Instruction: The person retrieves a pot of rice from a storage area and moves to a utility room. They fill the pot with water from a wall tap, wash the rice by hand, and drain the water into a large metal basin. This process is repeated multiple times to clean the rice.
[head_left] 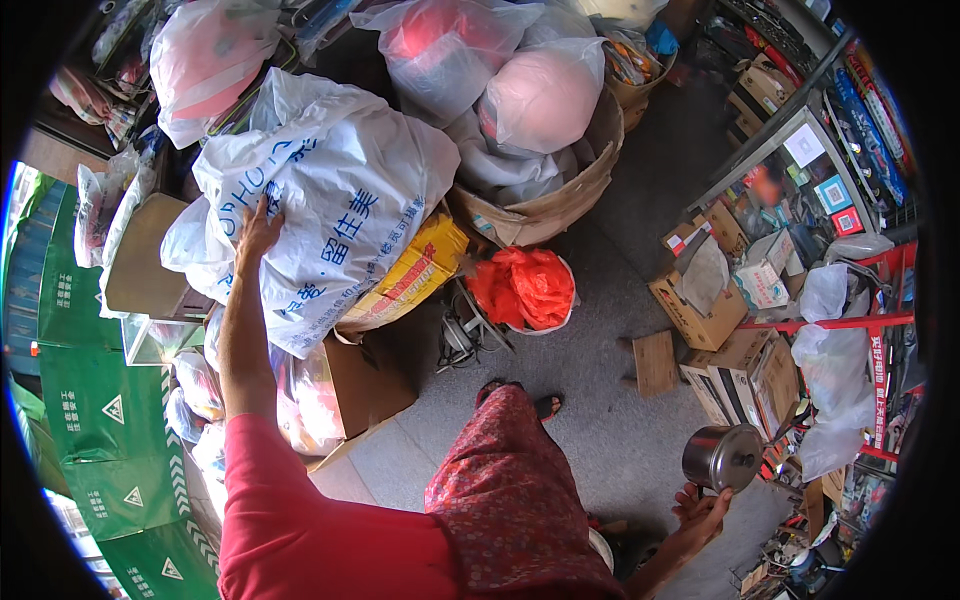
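Observation:
My left hand (259, 232) reaches forward and rests on a large white plastic bag (390, 165) with blue print, its fingers spread against the crumpled surface. The bag lies over a stack of goods, partly on a yellow package (415, 268). Low on the right, my right hand (697, 520) grips a small steel saucepan (706, 456) from beneath. A lid with a dark knob (744, 461) covers the pan and faces right. What looks like its handle points away from my fingers, against the cluttered shelf.
Ahead stands a big round carton (560, 205) of bagged goods, beside a tub holding a red plastic bag (522, 288). An open cardboard box (365, 390) sits left of my legs. Along the right are cartons (700, 300), a small wooden stool (655, 363) and packed shelves. Green barrier sheeting (100, 400) hangs at left.

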